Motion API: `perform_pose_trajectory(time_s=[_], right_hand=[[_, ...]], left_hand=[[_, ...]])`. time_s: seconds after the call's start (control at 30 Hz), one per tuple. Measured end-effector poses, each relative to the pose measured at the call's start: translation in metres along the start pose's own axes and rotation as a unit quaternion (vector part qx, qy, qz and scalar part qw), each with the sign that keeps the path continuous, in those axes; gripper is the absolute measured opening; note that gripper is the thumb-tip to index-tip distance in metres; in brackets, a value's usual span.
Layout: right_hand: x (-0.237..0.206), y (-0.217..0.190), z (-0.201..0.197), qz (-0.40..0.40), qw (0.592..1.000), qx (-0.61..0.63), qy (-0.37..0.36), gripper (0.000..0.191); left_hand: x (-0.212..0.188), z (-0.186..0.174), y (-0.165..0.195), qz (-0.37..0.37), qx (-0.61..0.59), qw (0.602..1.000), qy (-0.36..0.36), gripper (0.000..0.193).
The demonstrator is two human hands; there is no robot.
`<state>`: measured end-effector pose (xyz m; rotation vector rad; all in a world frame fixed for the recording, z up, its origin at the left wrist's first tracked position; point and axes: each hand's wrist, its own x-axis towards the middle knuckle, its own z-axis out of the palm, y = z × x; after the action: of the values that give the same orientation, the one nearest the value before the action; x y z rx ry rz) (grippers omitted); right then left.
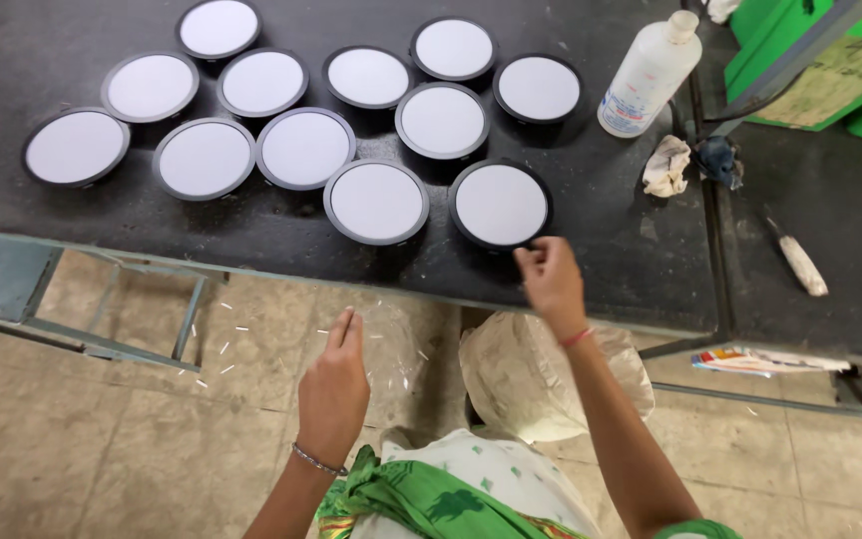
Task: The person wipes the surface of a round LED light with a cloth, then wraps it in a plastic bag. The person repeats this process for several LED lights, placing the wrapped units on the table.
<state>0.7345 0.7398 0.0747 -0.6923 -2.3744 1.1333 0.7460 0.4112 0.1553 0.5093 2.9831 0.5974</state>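
Several round white discs with dark or grey rims lie on a black table. My right hand reaches to the table's near edge, and its fingertips touch the rim of the nearest disc. Another disc lies just left of that one. My left hand is below the table edge, over the floor, pinching a thin clear plastic film between its fingers.
A white plastic bottle stands at the table's right end, beside a crumpled cloth. A brush-like tool lies on the adjoining table. A bulging pale sack sits under the edge. Green crates stand at the far right.
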Motion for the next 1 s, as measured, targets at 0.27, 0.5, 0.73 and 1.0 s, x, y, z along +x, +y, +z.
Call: perform_pose_trajectory(time_s=[0.27,0.5,0.73,1.0], right_hand=[[0.074,0.089,0.032,0.148,0.878,0.446,-0.092,0.021],[0.070,0.064,-0.143,0.123,0.865,0.481,-0.070,0.016],[0.034,0.051,-0.228,0.188,0.912,0.311,-0.192,0.025],[-0.008,0.098,-0.222,0.205,0.900,0.368,-0.117,0.018]], left_hand=[[0.033,-0.024,0.093,0.040,-0.026,0.999,0.023,0.067],[0.063,-0.012,0.163,0.089,-0.015,0.996,-0.004,0.061],[0.077,0.018,0.228,0.197,-0.029,0.979,-0.047,0.063],[0.055,0.055,0.288,0.305,-0.058,0.947,-0.081,0.066]])
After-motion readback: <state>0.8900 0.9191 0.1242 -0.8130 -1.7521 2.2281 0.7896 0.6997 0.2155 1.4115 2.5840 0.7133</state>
